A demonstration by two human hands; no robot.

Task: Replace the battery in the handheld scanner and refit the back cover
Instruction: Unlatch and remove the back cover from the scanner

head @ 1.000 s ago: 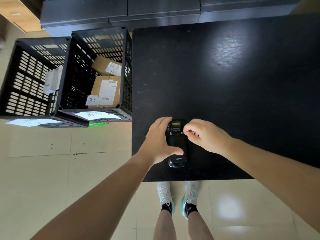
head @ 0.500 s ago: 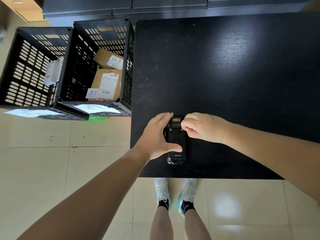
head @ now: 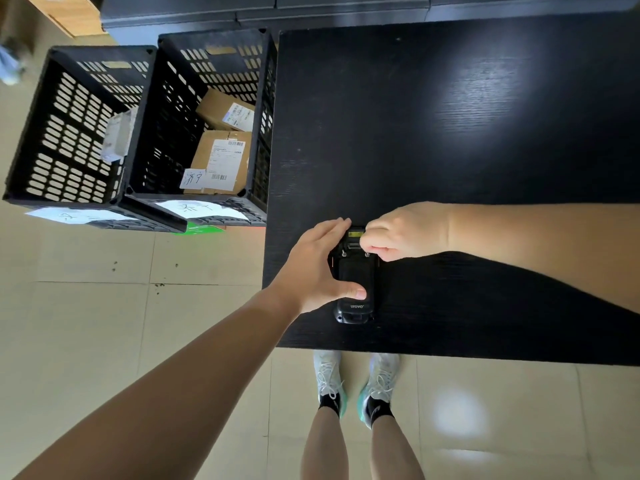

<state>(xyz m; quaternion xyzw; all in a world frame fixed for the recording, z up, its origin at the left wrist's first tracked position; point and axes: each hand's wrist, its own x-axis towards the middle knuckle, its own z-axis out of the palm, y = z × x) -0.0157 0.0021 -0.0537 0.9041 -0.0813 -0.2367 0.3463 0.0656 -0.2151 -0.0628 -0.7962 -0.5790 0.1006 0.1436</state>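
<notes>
A black handheld scanner (head: 356,282) lies back-up near the front left corner of the black table (head: 450,133), its back cover on and two small screws showing near its top. My left hand (head: 317,268) grips its left side, thumb pressed across the lower back. My right hand (head: 405,233) is curled at the scanner's top right, fingertips pinched at the right screw or latch. What they pinch is hidden. No loose battery is in sight.
Two black slatted crates (head: 138,133) stand on the floor left of the table, the nearer one holding cardboard parcels (head: 221,157). Dark cabinets run along the back. My feet (head: 356,382) stand at the table's front edge.
My right hand has turned at the scanner's top right corner, its fingertips lower on the cover. My left hand keeps its grip. The scanner has stayed in place.
</notes>
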